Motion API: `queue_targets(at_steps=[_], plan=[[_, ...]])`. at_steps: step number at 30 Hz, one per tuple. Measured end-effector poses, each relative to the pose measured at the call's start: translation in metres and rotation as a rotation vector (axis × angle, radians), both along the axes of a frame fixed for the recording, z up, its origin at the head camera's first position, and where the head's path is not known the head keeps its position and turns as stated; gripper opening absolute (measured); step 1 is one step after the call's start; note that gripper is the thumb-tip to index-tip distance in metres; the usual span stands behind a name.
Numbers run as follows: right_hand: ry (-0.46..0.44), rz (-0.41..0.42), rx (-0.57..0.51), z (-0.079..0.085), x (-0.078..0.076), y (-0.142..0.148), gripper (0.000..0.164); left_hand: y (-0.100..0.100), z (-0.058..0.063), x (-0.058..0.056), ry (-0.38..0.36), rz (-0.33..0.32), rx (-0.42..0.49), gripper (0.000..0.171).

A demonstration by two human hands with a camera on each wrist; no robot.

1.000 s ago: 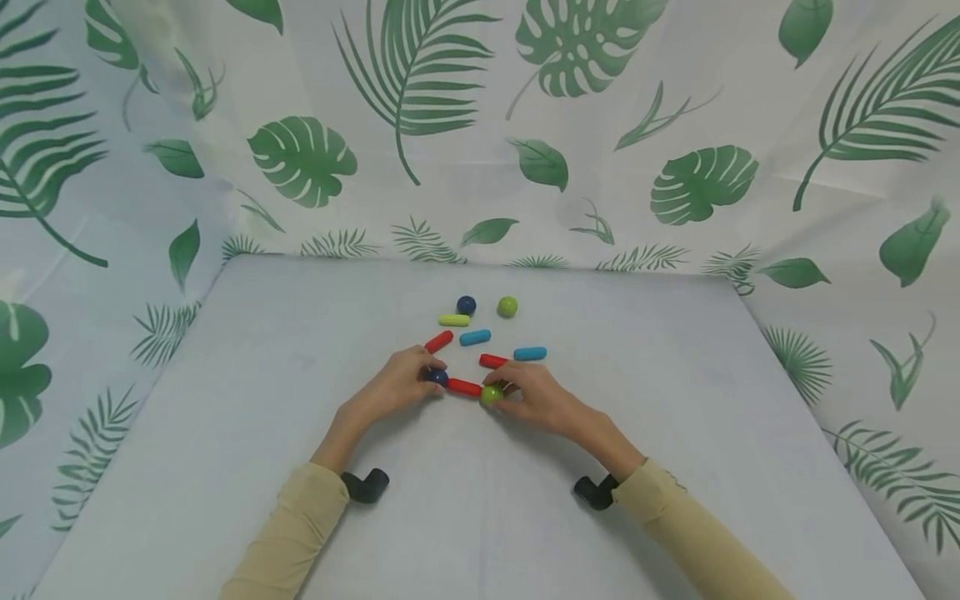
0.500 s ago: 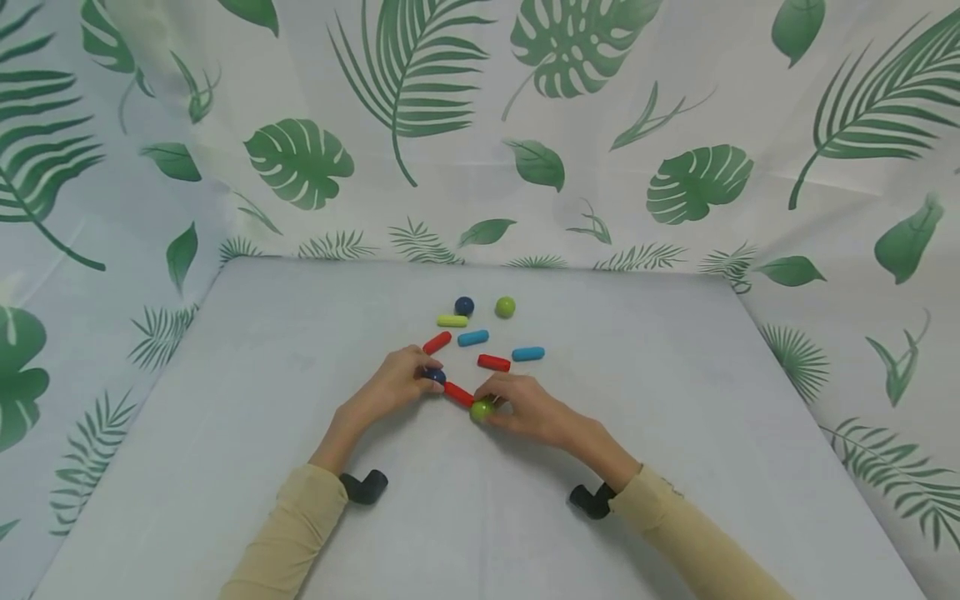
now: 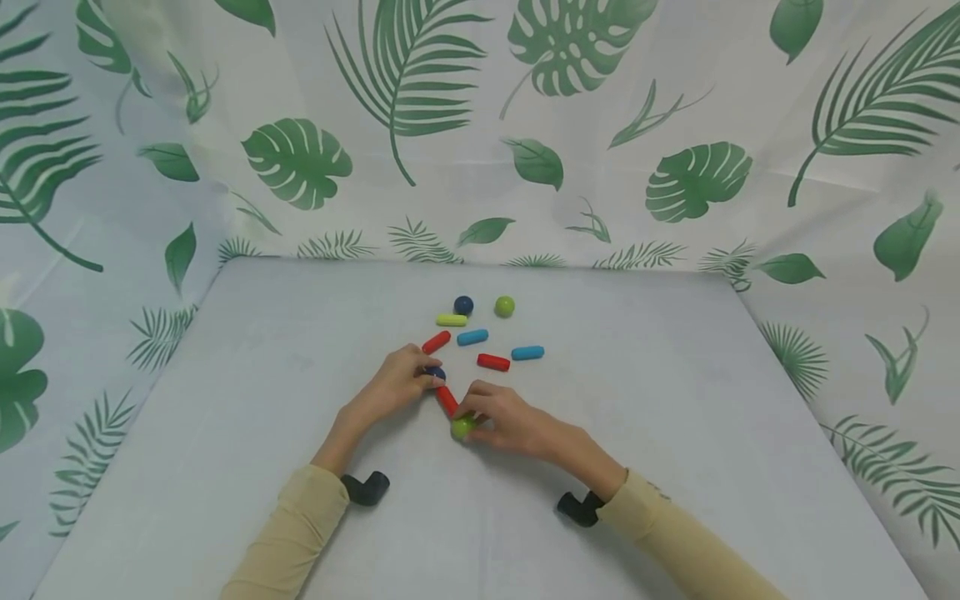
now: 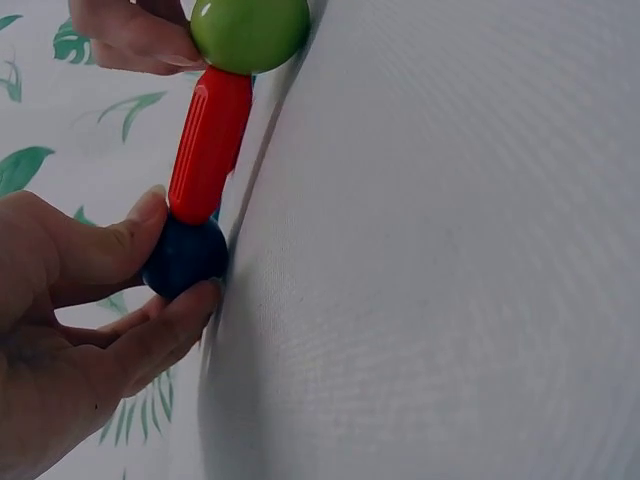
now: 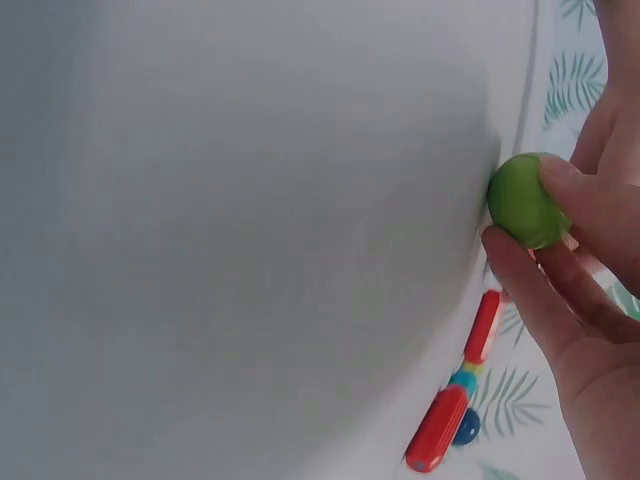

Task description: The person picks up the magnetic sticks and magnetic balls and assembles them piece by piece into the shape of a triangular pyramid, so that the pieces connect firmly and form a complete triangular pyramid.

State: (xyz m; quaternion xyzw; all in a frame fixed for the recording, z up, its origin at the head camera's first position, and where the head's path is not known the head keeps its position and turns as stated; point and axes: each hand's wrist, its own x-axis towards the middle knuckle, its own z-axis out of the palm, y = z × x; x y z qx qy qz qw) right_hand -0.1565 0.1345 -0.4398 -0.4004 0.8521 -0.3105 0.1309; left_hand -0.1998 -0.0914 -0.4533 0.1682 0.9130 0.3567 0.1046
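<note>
My left hand [image 3: 393, 383] pinches a dark blue ball [image 4: 186, 258] between thumb and fingers, close over the white table. A red rod [image 4: 211, 145] runs from that ball to a green ball [image 4: 250, 32], its ends meeting both. In the head view the rod slants down and to the right. The green ball [image 5: 526, 200] is held by the thumb and fingers of my right hand [image 3: 517, 423], nearer the table's front than the left hand. Part of the blue ball is hidden behind the left fingers in the head view.
Beyond the hands lie two loose red rods [image 3: 493, 362], two light blue rods [image 3: 528, 353], a yellow-green rod [image 3: 452, 320], a second dark blue ball [image 3: 463, 306] and a second green ball [image 3: 505, 307]. Leaf-printed cloth [image 3: 450, 200] hangs behind the white table [image 3: 262, 350].
My right hand has moved the green ball toward the front and left, swinging the red rod from nearly level to a steep slant. The left hand has stayed nearly in place.
</note>
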Motion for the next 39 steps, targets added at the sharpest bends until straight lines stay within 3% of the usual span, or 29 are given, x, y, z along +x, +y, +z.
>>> queue_targets(at_steps=[8,12,33,39], plan=[[0.022,0.001,0.015,0.002,0.003,-0.006,0.029,-0.001,0.000,-0.002,0.002,0.000,-0.020,0.036],[0.020,-0.038,0.034,0.004,-0.001,-0.002,0.031,-0.003,0.000,-0.001,-0.013,0.013,-0.006,0.036],[0.128,-0.289,-0.004,0.002,-0.051,0.027,0.027,-0.002,-0.004,-0.001,-0.076,0.049,0.024,0.033],[0.135,-0.358,0.048,-0.003,-0.062,0.027,0.027,-0.002,-0.002,-0.001,-0.082,0.050,0.030,0.035]])
